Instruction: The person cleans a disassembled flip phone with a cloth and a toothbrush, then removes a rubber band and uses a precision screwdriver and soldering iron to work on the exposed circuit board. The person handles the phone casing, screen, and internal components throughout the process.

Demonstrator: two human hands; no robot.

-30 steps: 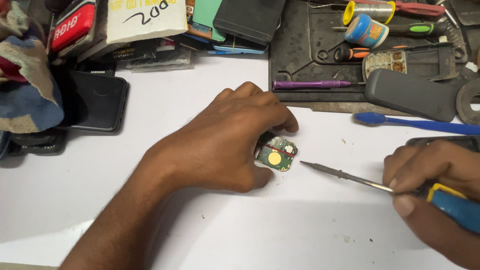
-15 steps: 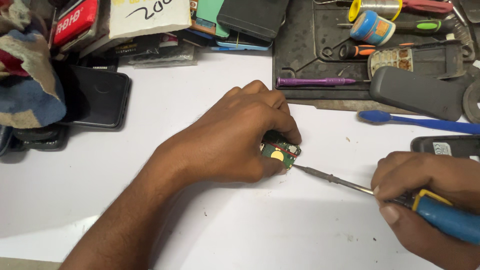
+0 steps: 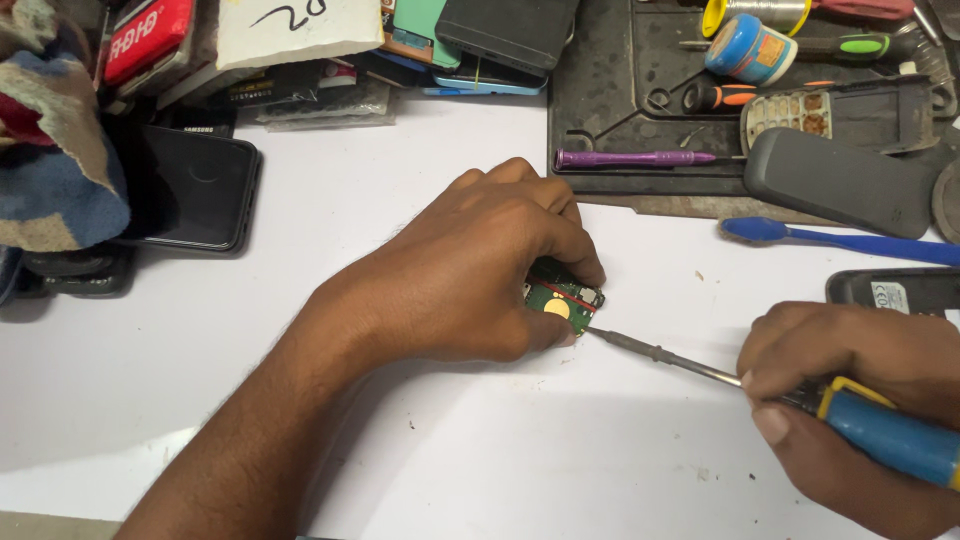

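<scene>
Fingers (image 3: 560,245) of my left hand (image 3: 470,270) pinch a small green board (image 3: 560,298) flat on the white table (image 3: 350,200). My right hand (image 3: 850,400) is wrapped tight round a blue-handled iron (image 3: 880,425), tip touching the board's edge. Purple screwdriver (image 3: 630,158) sits on the mat behind.

Phone repair workshop, stacked phones (image 3: 500,35), screwdrivers (image 3: 635,158), tool mat (image 3: 610,100)
</scene>
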